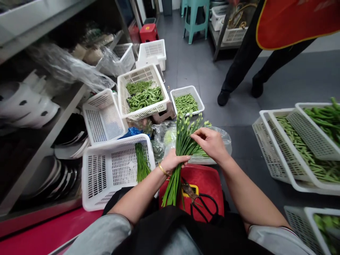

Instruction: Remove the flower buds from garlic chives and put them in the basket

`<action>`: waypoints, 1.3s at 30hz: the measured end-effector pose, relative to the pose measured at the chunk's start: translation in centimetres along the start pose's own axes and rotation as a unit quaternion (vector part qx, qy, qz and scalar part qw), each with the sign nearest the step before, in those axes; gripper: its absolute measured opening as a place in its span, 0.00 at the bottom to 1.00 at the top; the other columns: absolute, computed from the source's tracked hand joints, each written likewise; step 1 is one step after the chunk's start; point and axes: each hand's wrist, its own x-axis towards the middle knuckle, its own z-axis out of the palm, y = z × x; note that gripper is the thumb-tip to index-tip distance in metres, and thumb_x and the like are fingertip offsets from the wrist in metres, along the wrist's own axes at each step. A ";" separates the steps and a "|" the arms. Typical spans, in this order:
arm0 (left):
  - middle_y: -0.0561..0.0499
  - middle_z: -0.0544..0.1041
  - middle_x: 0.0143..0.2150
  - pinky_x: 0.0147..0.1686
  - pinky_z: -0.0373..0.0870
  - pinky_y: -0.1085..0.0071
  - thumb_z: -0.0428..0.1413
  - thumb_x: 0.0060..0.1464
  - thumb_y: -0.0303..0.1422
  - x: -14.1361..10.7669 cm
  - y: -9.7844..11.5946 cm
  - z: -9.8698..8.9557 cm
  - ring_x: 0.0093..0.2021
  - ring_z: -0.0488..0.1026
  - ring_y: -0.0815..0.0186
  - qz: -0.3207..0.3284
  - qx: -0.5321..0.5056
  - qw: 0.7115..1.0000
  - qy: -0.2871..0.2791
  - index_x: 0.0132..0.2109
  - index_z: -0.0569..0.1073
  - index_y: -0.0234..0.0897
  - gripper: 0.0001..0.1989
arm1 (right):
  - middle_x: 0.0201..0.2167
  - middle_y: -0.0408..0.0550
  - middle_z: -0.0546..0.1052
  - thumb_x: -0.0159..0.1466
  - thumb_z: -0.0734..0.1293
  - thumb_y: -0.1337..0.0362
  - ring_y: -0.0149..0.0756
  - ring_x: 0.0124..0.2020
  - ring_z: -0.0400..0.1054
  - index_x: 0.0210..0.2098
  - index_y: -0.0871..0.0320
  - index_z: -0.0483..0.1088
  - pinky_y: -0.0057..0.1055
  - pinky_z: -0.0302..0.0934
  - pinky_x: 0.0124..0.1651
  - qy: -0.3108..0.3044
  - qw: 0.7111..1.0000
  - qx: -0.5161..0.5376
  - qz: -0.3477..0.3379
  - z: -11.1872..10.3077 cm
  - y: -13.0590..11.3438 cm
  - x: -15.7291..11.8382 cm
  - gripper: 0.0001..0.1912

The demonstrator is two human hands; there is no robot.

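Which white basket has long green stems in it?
The large basket nearest your left hand; a bundle of long green stems lies in it, seen in no other.

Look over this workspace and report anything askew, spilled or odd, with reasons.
Crumpled clear plastic sheeting droops untidily over the grey shelf edge at left, as if sliding off. Nearby, a white perforated plastic basket seems tilted, not level. No spill is visible.

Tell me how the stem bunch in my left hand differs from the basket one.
The held bunch is gripped in the left hand; the basket bunch rests in a white basket. The held bunch shows pale buds; the basket bunch shows none. Both have long green stems.
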 end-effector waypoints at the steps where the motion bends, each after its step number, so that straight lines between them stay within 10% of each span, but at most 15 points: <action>1: 0.55 0.69 0.17 0.15 0.56 0.77 0.69 0.33 0.44 -0.1 0.0 0.1 0.16 0.63 0.75 -0.004 0.002 1.000 -0.001 0.33 0.72 0.30 0.24 | 0.22 0.44 0.73 0.57 0.67 0.58 0.32 0.25 0.64 0.22 0.55 0.70 0.30 0.57 0.32 -0.003 1.000 0.011 0.003 0.1 0.1 0.1 0.10; 11: 0.55 0.70 0.18 0.16 0.58 0.78 0.69 0.32 0.41 -0.2 0.3 0.1 0.17 0.65 0.75 -0.059 -0.021 0.998 -0.031 0.36 0.73 0.28 0.26 | 0.27 0.46 0.75 0.58 0.66 0.56 0.32 0.26 0.64 0.29 0.58 0.72 0.30 0.58 0.33 0.138 0.990 0.010 0.023 -1.7 1.6 0.6 0.11; 17: 0.55 0.70 0.18 0.16 0.58 0.78 0.69 0.32 0.40 -0.1 0.2 0.1 0.17 0.65 0.75 -0.048 -0.017 0.998 -0.021 0.35 0.73 0.28 0.24 | 0.23 0.46 0.73 0.56 0.68 0.59 0.32 0.25 0.64 0.24 0.57 0.72 0.30 0.55 0.31 -0.052 0.998 -0.046 0.009 -0.7 0.9 -1.0 0.08; 30: 0.55 0.70 0.17 0.16 0.57 0.78 0.69 0.31 0.42 0.2 -0.2 0.2 0.16 0.64 0.74 -0.058 -0.008 0.998 -0.029 0.37 0.73 0.27 0.28 | 0.18 0.42 0.70 0.56 0.67 0.62 0.27 0.20 0.59 0.21 0.59 0.70 0.25 0.51 0.27 -0.108 0.993 -0.038 0.039 -0.6 1.0 -0.9 0.09; 39: 0.56 0.68 0.16 0.16 0.56 0.78 0.69 0.33 0.42 0.2 -0.3 0.0 0.15 0.63 0.75 -0.071 -0.028 0.994 -0.074 0.39 0.74 0.26 0.29 | 0.27 0.48 0.74 0.61 0.65 0.57 0.33 0.27 0.65 0.35 0.60 0.74 0.29 0.61 0.33 0.117 0.985 -0.124 -0.021 -1.8 2.0 -0.6 0.12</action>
